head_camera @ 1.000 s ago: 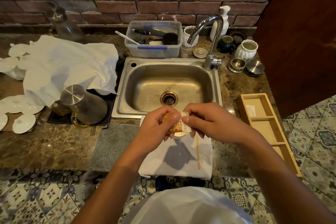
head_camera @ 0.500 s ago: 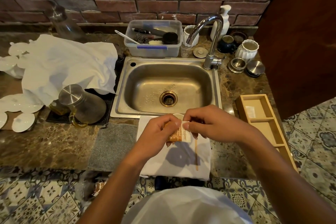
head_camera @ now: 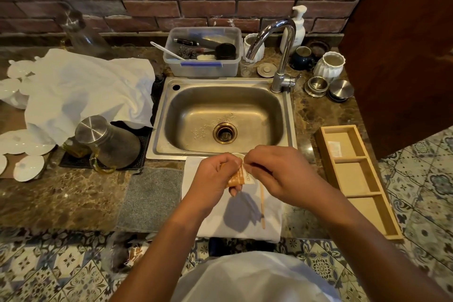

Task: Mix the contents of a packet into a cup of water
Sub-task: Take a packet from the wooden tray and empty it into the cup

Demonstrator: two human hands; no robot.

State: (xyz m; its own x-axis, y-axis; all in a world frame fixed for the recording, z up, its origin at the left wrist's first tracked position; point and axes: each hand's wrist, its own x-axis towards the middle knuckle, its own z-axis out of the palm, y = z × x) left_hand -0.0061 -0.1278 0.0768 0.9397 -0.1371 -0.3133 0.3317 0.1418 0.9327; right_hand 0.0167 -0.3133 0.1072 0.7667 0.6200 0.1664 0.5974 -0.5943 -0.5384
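Note:
A small orange and white packet [head_camera: 239, 176] is held between both hands over a folded white cloth [head_camera: 245, 216]. My left hand [head_camera: 215, 176] pinches its left side, and my right hand [head_camera: 279, 174] pinches its top right corner. Just behind the fingers a sliver of a white cup rim [head_camera: 237, 154] shows; the rest of the cup is hidden by my hands. A thin wooden stir stick [head_camera: 262, 206] lies on the cloth below my right hand.
A steel sink [head_camera: 223, 117] with a tap [head_camera: 282, 56] lies straight ahead. A wooden compartment tray [head_camera: 355, 179] sits at the right edge. A lidded glass jug [head_camera: 107, 142], white cloth and plates [head_camera: 27, 167] are at the left. A plastic tub [head_camera: 203, 54] stands behind the sink.
Both hands have shifted slightly lower over the cloth with the packet. My right fingers have moved up to the packet's top corner.

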